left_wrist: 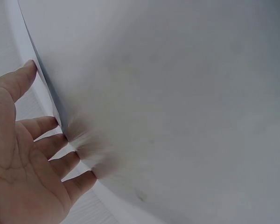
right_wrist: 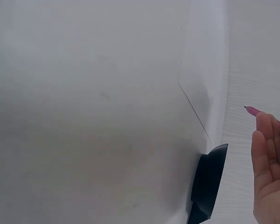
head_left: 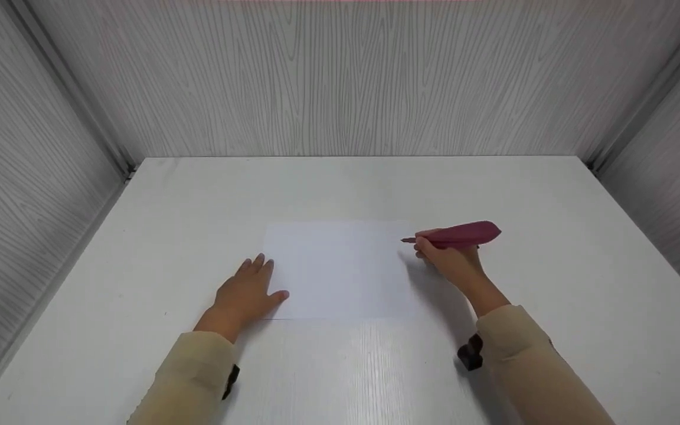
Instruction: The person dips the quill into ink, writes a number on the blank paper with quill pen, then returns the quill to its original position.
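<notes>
A sheet of white paper (head_left: 340, 271) lies flat in the middle of the white table. My left hand (head_left: 245, 295) rests with fingers spread and straight at the paper's left edge, thumb over its lower left part. From the left wrist view, the same hand (left_wrist: 32, 163) shows its palm side and extended fingers. At the paper's right edge, my right hand (head_left: 452, 262) pinches a dark red feather-shaped pen (head_left: 467, 234). Its tip points left, over the sheet's upper right side, while the feather end extends right above the hand. Only the pen's tip end (right_wrist: 253, 111) shows in the right wrist view.
The white table (head_left: 552, 236) is bounded by a wood-grained back panel (head_left: 340, 77) and side panels on the left and right. Small black devices are worn under both wrists, the right one (head_left: 471, 352) by the beige sleeve (head_left: 529, 354).
</notes>
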`<state>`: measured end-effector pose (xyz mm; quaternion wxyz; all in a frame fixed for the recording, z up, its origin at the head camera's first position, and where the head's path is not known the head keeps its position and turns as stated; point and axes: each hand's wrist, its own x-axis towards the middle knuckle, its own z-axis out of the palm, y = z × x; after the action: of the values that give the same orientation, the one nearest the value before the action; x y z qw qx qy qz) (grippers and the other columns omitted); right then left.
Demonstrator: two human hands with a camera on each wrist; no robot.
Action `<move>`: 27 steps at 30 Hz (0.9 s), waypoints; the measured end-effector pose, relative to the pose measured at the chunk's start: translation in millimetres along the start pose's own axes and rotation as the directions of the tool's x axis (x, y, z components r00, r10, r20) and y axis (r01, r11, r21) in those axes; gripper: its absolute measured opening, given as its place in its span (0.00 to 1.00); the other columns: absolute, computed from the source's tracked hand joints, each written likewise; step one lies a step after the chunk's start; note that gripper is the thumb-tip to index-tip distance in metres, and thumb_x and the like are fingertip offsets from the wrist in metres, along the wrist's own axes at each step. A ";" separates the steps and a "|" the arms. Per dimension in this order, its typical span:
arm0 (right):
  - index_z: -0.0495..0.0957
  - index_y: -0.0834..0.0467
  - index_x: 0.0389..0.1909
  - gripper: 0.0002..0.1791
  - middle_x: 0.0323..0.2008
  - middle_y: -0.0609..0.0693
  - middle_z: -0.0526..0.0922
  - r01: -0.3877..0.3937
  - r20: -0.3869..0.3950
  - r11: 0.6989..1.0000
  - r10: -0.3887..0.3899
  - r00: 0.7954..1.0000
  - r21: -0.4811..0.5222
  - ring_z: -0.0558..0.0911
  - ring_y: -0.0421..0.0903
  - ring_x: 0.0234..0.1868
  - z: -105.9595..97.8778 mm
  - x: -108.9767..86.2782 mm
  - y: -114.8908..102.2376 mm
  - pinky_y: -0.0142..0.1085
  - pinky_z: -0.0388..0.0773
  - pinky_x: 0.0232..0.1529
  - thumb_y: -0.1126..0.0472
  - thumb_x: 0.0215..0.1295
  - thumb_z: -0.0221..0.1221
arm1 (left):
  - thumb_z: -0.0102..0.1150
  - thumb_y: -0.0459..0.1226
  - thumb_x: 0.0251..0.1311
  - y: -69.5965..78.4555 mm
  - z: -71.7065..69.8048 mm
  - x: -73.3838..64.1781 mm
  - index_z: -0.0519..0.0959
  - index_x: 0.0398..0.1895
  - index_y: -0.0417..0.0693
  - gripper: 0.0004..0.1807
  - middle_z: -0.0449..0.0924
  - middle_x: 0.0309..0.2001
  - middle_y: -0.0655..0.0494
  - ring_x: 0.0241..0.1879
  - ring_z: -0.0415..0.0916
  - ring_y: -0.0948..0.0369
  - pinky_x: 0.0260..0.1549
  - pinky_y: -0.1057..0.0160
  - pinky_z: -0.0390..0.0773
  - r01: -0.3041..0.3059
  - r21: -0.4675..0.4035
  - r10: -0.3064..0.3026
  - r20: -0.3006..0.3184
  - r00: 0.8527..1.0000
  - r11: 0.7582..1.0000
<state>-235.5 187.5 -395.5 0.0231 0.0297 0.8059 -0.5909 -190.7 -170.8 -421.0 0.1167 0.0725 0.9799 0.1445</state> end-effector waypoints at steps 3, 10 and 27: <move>0.82 0.60 0.45 0.16 0.33 0.52 0.86 0.009 0.009 0.998 -0.008 1.000 -0.055 0.85 0.45 0.37 4.8 0.4 0.1 0.32 0.75 0.35 0.53 0.63 0.62 | 0.54 0.50 0.66 0.4 -0.4 -0.7 0.53 0.72 0.34 0.41 0.45 0.73 0.37 0.71 0.41 0.41 0.65 0.42 0.50 0.000 -0.005 0.000 0.002 1.000 1.000; 0.82 0.62 0.46 0.15 0.32 0.53 0.86 0.048 0.056 0.996 -0.043 0.998 -0.077 0.84 0.47 0.37 12.6 1.7 2.0 0.35 0.78 0.38 0.57 0.64 0.61 | 0.53 0.50 0.66 2.3 -1.9 -2.9 0.53 0.72 0.34 0.41 0.45 0.73 0.37 0.71 0.41 0.41 0.65 0.42 0.51 0.002 -0.002 -0.002 0.013 1.000 1.000; 0.83 0.63 0.45 0.13 0.32 0.54 0.86 0.092 0.094 0.987 -0.079 0.992 -0.134 0.84 0.46 0.34 21.0 0.2 5.5 0.34 0.79 0.36 0.60 0.63 0.62 | 0.54 0.50 0.66 4.8 -3.4 -3.0 0.54 0.72 0.34 0.41 0.46 0.73 0.37 0.71 0.42 0.41 0.65 0.43 0.51 0.020 0.015 -0.020 0.006 1.000 1.000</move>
<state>-235.3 169.2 -407.1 0.0355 -0.0328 0.8436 -0.5347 -188.1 -167.7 -415.7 0.1207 0.0640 0.9813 0.1359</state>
